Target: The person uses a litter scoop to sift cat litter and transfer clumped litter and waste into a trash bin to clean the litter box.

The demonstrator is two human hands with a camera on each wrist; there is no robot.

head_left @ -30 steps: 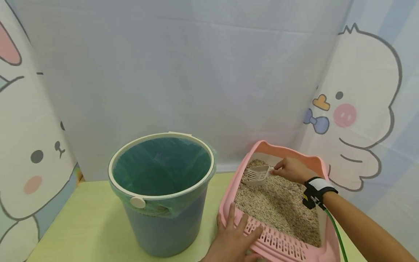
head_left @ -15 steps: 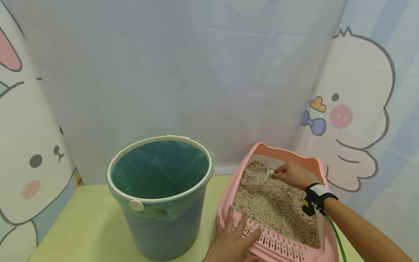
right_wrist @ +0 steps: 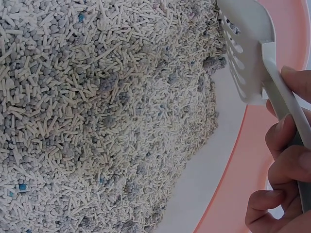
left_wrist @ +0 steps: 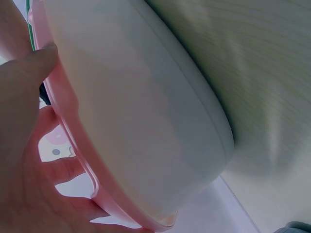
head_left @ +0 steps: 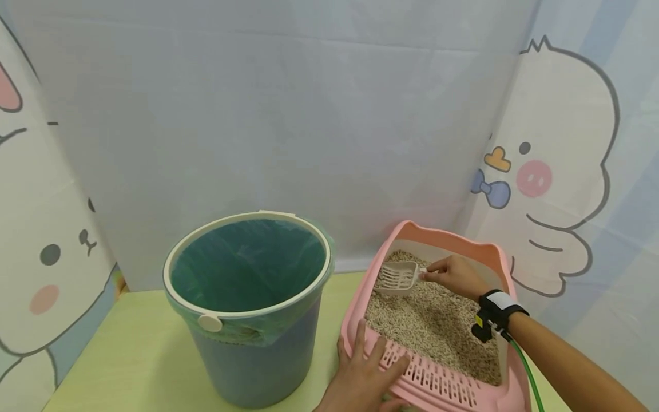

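Observation:
A pink litter box (head_left: 448, 236) full of beige and grey litter pellets (head_left: 437, 323) sits at the right of a pale green table (head_left: 134, 355). My right hand (head_left: 453, 274) grips the handle of a white slotted scoop (head_left: 396, 277), which lies at the far end of the litter; the right wrist view shows the scoop (right_wrist: 248, 53) with my fingers (right_wrist: 286, 141) curled round its handle above the litter (right_wrist: 107, 121). My left hand (head_left: 365, 375) rests with spread fingers on the perforated pink front rim, thumb (left_wrist: 24, 77) on the box's edge (left_wrist: 77, 145).
A blue-grey bin (head_left: 252, 309) with a cream rim and green liner stands left of the litter box. Cartoon-printed curtains hang behind and on both sides. Bare table lies at the front left.
The scoop and my right hand have shifted slightly left along the far end of the litter. The left hand stays on the front rim.

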